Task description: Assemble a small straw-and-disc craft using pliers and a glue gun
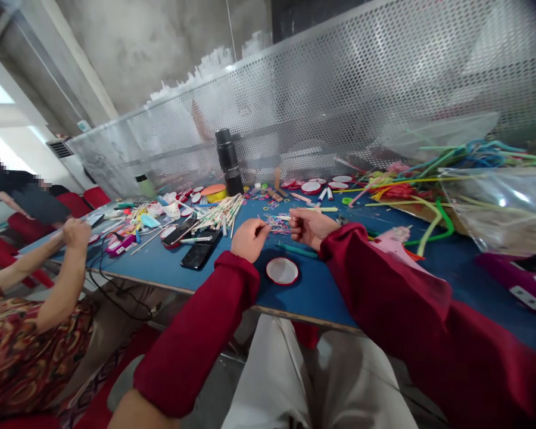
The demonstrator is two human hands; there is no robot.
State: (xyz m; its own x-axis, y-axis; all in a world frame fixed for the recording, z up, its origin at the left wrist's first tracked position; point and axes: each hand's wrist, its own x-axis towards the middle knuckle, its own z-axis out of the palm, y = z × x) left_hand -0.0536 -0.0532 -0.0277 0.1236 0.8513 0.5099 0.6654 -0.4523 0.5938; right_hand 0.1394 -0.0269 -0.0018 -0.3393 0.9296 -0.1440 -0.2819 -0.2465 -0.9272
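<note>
My left hand (250, 238) is held over the blue table with thumb and fingertips pinched together. Facing it, my right hand (311, 226) is curled closed, a small gap between the two. Whatever either hand holds, if anything, is too small to make out. Small colourful bits (279, 223) lie scattered behind and between my hands. A teal pen-like tool (297, 250) rests close under my right hand. Nearer to me is a round white disc with a red rim (282, 271), lying flat and untouched.
Two dark phones (199, 253) and a bundle of pale sticks (221, 211) lie left, before a black bottle (229, 161). Coloured pipe cleaners (429, 208) and a purple box (518, 283) are right. A perforated metal panel (339, 95) stands behind. Another person's arms (67, 262) are left.
</note>
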